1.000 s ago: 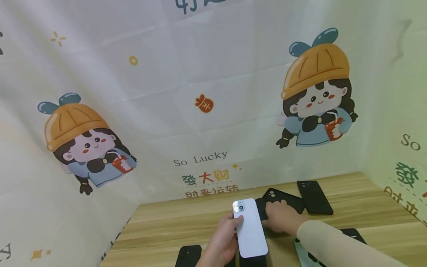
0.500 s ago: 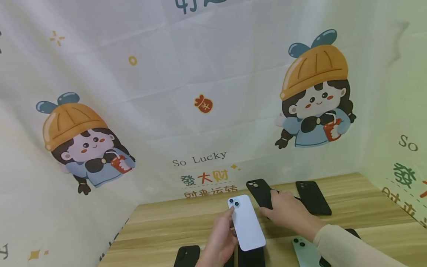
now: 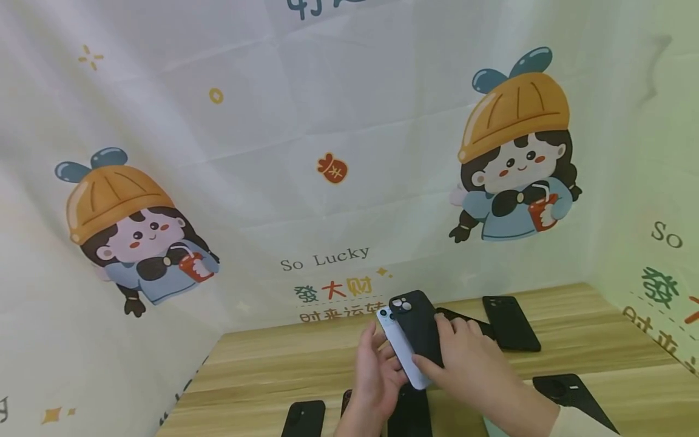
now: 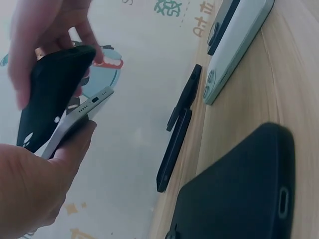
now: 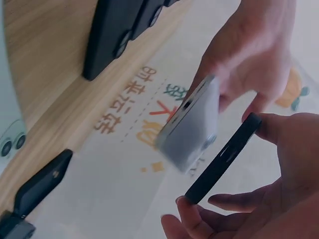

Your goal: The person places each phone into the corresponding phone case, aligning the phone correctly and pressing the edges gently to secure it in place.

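In the head view my left hand [image 3: 377, 370] supports a white phone [image 3: 405, 355], back side up, with its fingers under the long edge and the thumb raised off it. My right hand [image 3: 475, 358] grips a black phone case [image 3: 423, 331] by its sides, thumb on the near side. The case lies over the phone's back and covers most of it, slightly offset to the right. From the right wrist the case [image 5: 224, 159] shows edge-on, with a gap between it and the phone [image 5: 192, 129]. Both things are raised above the table.
Black cases lie at the back right [image 3: 511, 323], behind my right hand [image 3: 466, 321], at the right [image 3: 573, 397], front left [image 3: 304, 419] and front centre [image 3: 411, 416]. A pale green phone [image 4: 234, 57] rests on the wooden table [image 3: 262, 364]. Printed cloth [image 3: 262, 152] encloses the back and sides.
My right hand has picked the black case up from the back of the table and brought it left over the white phone. My left thumb has come off the phone's back.
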{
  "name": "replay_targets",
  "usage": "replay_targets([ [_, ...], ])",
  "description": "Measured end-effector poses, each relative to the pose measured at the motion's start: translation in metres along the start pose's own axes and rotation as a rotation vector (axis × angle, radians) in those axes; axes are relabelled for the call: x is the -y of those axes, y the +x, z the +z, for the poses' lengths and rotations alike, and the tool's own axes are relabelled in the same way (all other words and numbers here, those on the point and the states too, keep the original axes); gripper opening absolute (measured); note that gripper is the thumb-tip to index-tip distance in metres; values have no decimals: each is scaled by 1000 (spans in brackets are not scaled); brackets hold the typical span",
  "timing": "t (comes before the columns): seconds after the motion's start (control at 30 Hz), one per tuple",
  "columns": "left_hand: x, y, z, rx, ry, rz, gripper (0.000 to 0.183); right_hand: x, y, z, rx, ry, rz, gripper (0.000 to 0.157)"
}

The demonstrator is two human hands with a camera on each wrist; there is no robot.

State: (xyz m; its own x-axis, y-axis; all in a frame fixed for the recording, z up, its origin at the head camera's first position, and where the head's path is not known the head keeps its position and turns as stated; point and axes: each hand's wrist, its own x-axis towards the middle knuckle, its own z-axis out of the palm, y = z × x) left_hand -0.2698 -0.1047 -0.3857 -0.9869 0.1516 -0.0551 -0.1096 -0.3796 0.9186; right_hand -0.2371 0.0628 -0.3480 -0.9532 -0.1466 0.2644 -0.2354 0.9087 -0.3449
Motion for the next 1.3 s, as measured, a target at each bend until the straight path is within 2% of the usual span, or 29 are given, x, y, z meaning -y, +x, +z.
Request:
replay_targets([
  [0.2,-1,-6,9,37,-37,0,76,7,-8,1,-91,-92,-72,86],
  [0.43,-3,-9,17,70,-11,34,54,9,-11,9,-134,-143,-97,86],
  [0.73,-4,-8,20,89,10,61,50,6,-11,12,-156,-155,-97,89],
  [1.0,-5,-8,19,108,30,52,52,1,-11,13,-145,-149,-103,95],
  [1.07,-5,-8,18,104,41,53,53,0,-10,11,-117,-139,-98,96],
  [1.17,-5,-8,17,98,51,64,51,-2,-7,6,-78,-116,-83,90],
  [1.3,-5,-7,15,105,49,78,48,-7,-1,-3,-60,-59,-55,73],
])
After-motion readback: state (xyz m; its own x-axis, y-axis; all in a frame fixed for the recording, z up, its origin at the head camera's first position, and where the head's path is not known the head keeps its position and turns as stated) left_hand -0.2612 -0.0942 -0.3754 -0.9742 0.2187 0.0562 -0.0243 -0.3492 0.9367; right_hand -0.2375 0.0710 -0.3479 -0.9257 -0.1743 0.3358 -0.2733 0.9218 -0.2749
